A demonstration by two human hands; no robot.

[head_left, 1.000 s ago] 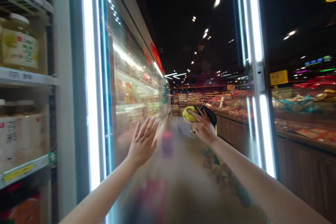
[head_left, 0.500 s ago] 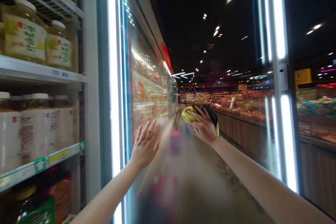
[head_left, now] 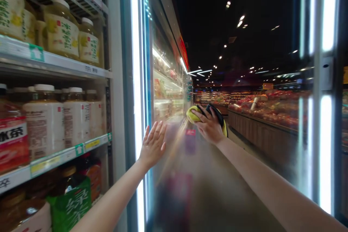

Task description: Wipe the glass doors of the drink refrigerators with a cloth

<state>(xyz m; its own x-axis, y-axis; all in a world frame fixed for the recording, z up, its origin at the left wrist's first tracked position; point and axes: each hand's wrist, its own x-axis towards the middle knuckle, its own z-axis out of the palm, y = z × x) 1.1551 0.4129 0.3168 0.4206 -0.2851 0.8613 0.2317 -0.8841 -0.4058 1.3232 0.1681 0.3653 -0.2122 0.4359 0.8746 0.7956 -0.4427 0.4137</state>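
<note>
A glass door [head_left: 233, 177] with bright light strips along its sides fills the middle of the view. My left hand [head_left: 153, 145] lies flat against the glass near its left edge, fingers stretched out and holding nothing. To the right of it, my right hand [head_left: 210, 127] presses a yellow and black cloth [head_left: 193, 114] on the glass, its fingers spread over the folded fabric. Part of the cloth is hidden under the hand. A hazy film shows on the glass below both hands.
On the left, cooler shelves [head_left: 67, 63] hold yellow jars [head_left: 62, 29], white-capped bottles [head_left: 45, 123] and a green-labelled bottle [head_left: 72, 199]. Through the glass, a long wood-sided display [head_left: 258, 130] of packaged goods stands on the right. A door frame [head_left: 326, 72] borders the glass.
The view has turned left, showing more of the shelves. Against the glass, my right hand and the cloth have shifted left, closer to my left hand.
</note>
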